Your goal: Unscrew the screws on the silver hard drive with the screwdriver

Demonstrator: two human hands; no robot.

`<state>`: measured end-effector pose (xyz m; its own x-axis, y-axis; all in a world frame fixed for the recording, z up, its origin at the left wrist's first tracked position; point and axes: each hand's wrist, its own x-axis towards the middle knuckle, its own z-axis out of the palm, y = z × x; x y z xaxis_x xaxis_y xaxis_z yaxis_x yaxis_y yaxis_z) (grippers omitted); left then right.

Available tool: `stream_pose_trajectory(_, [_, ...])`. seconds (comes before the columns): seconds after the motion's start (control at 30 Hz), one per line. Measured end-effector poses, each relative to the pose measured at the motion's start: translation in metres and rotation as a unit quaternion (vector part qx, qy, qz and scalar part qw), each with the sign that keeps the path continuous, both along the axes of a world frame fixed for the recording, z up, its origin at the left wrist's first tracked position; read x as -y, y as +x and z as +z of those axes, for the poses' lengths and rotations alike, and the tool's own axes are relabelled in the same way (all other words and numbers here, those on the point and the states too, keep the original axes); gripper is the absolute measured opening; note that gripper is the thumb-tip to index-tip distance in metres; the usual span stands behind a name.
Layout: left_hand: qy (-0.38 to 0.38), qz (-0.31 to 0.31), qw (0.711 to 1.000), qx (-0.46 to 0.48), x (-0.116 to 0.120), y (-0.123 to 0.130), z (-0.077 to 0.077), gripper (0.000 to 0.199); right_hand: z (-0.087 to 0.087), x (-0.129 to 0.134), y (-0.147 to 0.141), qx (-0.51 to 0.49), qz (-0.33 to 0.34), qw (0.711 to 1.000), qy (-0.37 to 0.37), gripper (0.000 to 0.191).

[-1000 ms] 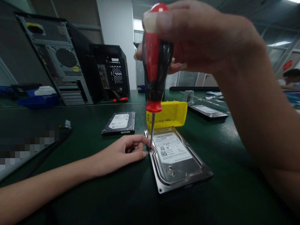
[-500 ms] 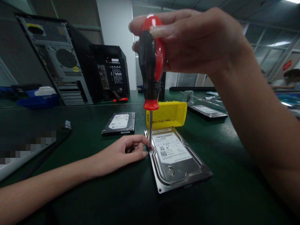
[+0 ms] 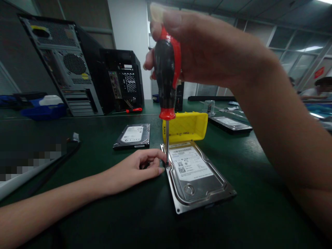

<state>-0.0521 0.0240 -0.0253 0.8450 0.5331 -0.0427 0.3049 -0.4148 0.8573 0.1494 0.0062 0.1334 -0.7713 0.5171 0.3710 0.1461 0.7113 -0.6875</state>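
A silver hard drive [image 3: 197, 183] lies label up on the green table [image 3: 124, 221]. My right hand [image 3: 197, 45] grips the top of a red and black screwdriver [image 3: 166, 72], which stands upright with its tip on the drive's left edge. Beside that tip, my left hand [image 3: 142, 166] rests on the table, thumb and index finger at the drive's edge. Its fingers are curled, and whatever they may pinch is too small to make out. Behind the drive, a yellow bin [image 3: 185, 126] lies on its side with small dark bits inside.
Another hard drive [image 3: 132, 134] lies left of the bin, a third [image 3: 230, 123] to the right. Two computer cases [image 3: 75, 65] stand at the back left, near a blue tray [image 3: 44, 111] and a red screwdriver [image 3: 134, 110]. Far right, a person [image 3: 316, 90] is partly visible.
My right hand has shifted its grip on the screwdriver's handle, with the fingers now higher over its top. The handle has turned a little. My left hand looks unchanged.
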Motion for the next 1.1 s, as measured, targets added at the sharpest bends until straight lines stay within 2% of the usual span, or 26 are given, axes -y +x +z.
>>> stream_pose_trajectory(0.37, [-0.003,0.006,1.0,-0.001,0.0006,0.0005,0.0007,0.014,-0.0083,0.0066,-0.0073,-0.054,-0.011,0.998,0.032,0.014])
stream_pose_trajectory(0.77, [-0.01,-0.004,1.0,0.005,0.0014,-0.0007,0.0011,0.012,-0.0098,0.0088,-0.0089,-0.052,-0.025,0.998,0.031,0.015])
stream_pose_trajectory(1.1, [-0.008,-0.006,1.0,0.005,0.0005,0.0006,0.0001,0.014,-0.0022,0.0068,-0.0103,-0.04,0.05,0.996,0.058,0.012])
